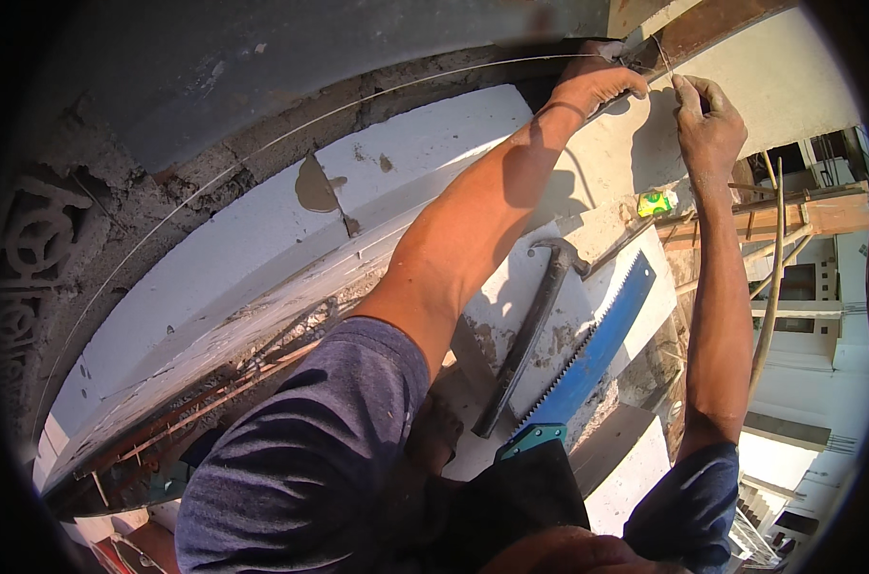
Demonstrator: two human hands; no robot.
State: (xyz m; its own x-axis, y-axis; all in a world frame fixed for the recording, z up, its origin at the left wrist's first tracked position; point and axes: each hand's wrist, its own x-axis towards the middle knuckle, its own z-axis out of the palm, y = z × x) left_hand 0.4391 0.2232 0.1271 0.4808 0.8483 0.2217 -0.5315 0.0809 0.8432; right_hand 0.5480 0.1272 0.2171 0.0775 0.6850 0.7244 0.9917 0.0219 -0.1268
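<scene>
My left hand reaches to the upper right, closed on a thin string beside a brown wooden board. Its fingertips are partly hidden. From there the string runs left along the row of white blocks. Just to the right, my right hand pinches a short piece of the string between thumb and forefinger, below the board's edge. Under my arms, a claw hammer with a dark handle rests on the white block surface. Beside it lies a hand saw with a blue blade and a green-and-black handle.
A small green and yellow packet sits below my right hand. Wooden planks and poles stand at the right, with a white building beyond. Grey mortar sticks to the blocks; a dark grey wall surface runs behind them.
</scene>
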